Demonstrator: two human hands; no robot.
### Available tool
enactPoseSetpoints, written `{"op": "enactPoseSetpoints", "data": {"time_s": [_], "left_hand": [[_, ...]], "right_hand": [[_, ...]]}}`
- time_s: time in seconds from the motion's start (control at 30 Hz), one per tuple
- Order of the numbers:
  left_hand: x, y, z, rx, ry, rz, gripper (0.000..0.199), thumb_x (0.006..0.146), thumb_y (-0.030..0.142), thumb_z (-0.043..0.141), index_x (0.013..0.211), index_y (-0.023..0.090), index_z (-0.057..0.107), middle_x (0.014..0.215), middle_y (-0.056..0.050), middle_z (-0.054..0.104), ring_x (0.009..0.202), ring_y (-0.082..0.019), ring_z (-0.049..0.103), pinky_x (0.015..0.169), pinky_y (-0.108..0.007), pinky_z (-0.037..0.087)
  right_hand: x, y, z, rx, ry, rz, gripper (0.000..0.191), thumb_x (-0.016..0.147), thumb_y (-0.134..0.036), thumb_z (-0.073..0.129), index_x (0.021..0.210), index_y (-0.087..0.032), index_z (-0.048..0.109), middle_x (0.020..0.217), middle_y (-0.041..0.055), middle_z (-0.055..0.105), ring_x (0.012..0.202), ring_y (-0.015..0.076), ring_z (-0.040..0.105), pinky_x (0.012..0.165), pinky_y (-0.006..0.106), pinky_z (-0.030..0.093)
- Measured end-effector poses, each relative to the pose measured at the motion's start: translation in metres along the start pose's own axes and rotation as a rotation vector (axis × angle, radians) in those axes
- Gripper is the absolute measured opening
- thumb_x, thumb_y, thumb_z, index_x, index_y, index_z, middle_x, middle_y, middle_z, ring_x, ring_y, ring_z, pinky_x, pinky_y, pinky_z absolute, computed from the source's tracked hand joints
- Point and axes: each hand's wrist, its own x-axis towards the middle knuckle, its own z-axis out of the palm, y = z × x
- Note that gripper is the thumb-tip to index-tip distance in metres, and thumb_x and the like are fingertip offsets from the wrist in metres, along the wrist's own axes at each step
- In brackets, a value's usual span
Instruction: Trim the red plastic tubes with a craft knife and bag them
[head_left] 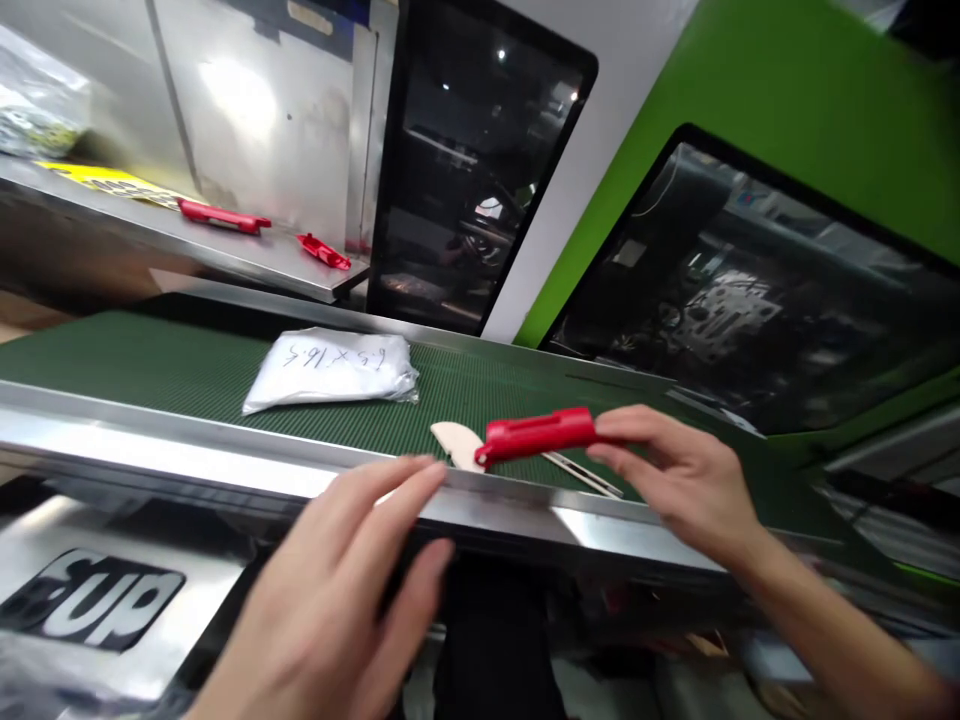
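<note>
A white glare sits on the steel panel (259, 120), and the rail (180, 440) shines; pinpoint reflections dot the black door (480, 170). Below the belt (150, 360) it is dim. The left hand (322, 590) is motion-blurred (the lower right corner is soft too), with wide-angle stretching towards the edges.

red handle (540, 433) looks smooth plastic, belt (480, 385) ribbed.

See a green machine (765, 80) with a dark window (637, 300) at right, a yellow sign (109, 181) and plastic bag (41, 95) on the metal tabletop (281, 265) at left.
</note>
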Motion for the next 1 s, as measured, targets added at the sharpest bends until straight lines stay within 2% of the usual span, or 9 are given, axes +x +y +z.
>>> {"op": "enactPoseSetpoints", "data": {"time_s": [0.1, 0.2, 0.3, 0.37, 0.47, 0.57, 0.67, 0.8, 1.0], "left_hand": [[0.009, 0.02, 0.026, 0.249, -0.213, 0.136, 0.061, 0.081, 0.029, 0.071, 0.139, 0.029, 0.052, 0.133, -0.001, 0.06, 0.12, -0.022, 0.055, 0.104, -0.025, 0.036], [0.0, 0.025, 0.037, 0.193, -0.317, -0.102, 0.054, 0.087, 0.034, 0.063, 0.14, 0.031, 0.049, 0.125, -0.001, 0.065, 0.107, -0.02, 0.062, 0.095, -0.025, 0.043], [-0.016, 0.023, 0.037, 0.014, -0.278, -0.401, 0.053, 0.086, 0.037, 0.065, 0.137, 0.037, 0.049, 0.11, -0.002, 0.069, 0.094, -0.02, 0.065, 0.085, -0.028, 0.048], [-0.022, 0.022, 0.034, -0.214, -0.252, -0.544, 0.058, 0.086, 0.034, 0.066, 0.139, 0.035, 0.045, 0.104, -0.004, 0.068, 0.087, -0.019, 0.065, 0.079, -0.029, 0.049], [-0.027, 0.022, 0.031, -0.553, -0.246, -0.728, 0.066, 0.085, 0.027, 0.066, 0.143, 0.031, 0.035, 0.1, -0.007, 0.066, 0.077, -0.017, 0.065, 0.072, -0.029, 0.05], [-0.034, 0.022, 0.033, -0.746, -0.201, -0.844, 0.056, 0.084, 0.024, 0.065, 0.135, 0.027, 0.041, 0.091, -0.006, 0.065, 0.072, -0.016, 0.063, 0.068, -0.028, 0.049], [-0.044, 0.021, 0.038, -0.864, -0.07, -0.918, 0.03, 0.086, 0.028, 0.061, 0.113, 0.025, 0.048, 0.079, -0.001, 0.059, 0.065, -0.012, 0.055, 0.057, -0.023, 0.044], [-0.058, 0.022, 0.046, -0.931, 0.045, -0.971, 0.011, 0.09, 0.028, 0.055, 0.092, 0.021, 0.046, 0.078, 0.002, 0.052, 0.063, -0.009, 0.048, 0.05, -0.018, 0.037], [-0.074, 0.021, 0.054, -0.903, 0.043, -0.962, 0.014, 0.094, 0.031, 0.043, 0.092, 0.02, 0.05, 0.085, -0.002, 0.057, 0.055, -0.008, 0.046, 0.046, -0.019, 0.032]], "right_hand": [[-0.013, -0.045, 0.013, 0.278, -0.194, -0.301, 0.026, 0.087, -0.009, 0.063, 0.107, -0.026, 0.067, 0.098, 0.0023, 0.068, 0.092, 0.0167, 0.065, 0.077, 0.031, 0.054], [-0.013, -0.043, 0.017, 0.297, -0.208, -0.353, 0.032, 0.088, -0.009, 0.063, 0.115, -0.025, 0.063, 0.109, 0.0043, 0.066, 0.102, 0.0185, 0.063, 0.081, 0.032, 0.054], [-0.006, 0.007, 0.017, -0.023, -0.104, -0.118, 0.03, 0.089, -0.032, 0.065, 0.118, -0.026, 0.063, 0.119, 0.0063, 0.064, 0.099, 0.0213, 0.063, 0.074, 0.032, 0.054], [-0.001, 0.051, 0.018, -0.285, -0.269, 0.061, 0.033, 0.092, -0.045, 0.055, 0.117, -0.025, 0.064, 0.11, 0.007, 0.068, 0.083, 0.0205, 0.065, 0.063, 0.032, 0.051], [0.003, 0.103, 0.023, -0.296, -0.44, 0.1, 0.032, 0.079, -0.049, 0.064, 0.094, -0.022, 0.073, 0.086, 0.008, 0.07, 0.062, 0.0199, 0.062, 0.046, 0.029, 0.042], [0.005, 0.12, 0.027, -0.221, -0.514, 0.097, 0.028, 0.075, -0.048, 0.064, 0.081, -0.023, 0.072, 0.063, 0.0029, 0.063, 0.048, 0.016, 0.054, 0.042, 0.028, 0.039], [0.003, 0.101, 0.023, -0.196, -0.404, 0.062, 0.025, 0.077, -0.046, 0.06, 0.081, -0.023, 0.068, 0.07, 0.0038, 0.062, 0.054, 0.0163, 0.054, 0.048, 0.03, 0.041], [-0.02, 0.035, 0.015, -0.145, -0.126, -0.066, 0.02, 0.088, -0.037, 0.054, 0.101, -0.025, 0.064, 0.098, 0.0063, 0.06, 0.08, 0.0183, 0.059, 0.07, 0.033, 0.046], [-0.083, -0.053, 0.036, 0.173, -0.386, -0.245, 0.052, 0.091, -0.005, 0.043, 0.139, -0.024, 0.043, 0.12, 0.0052, 0.058, 0.103, 0.0165, 0.06, 0.082, 0.025, 0.052]]}}
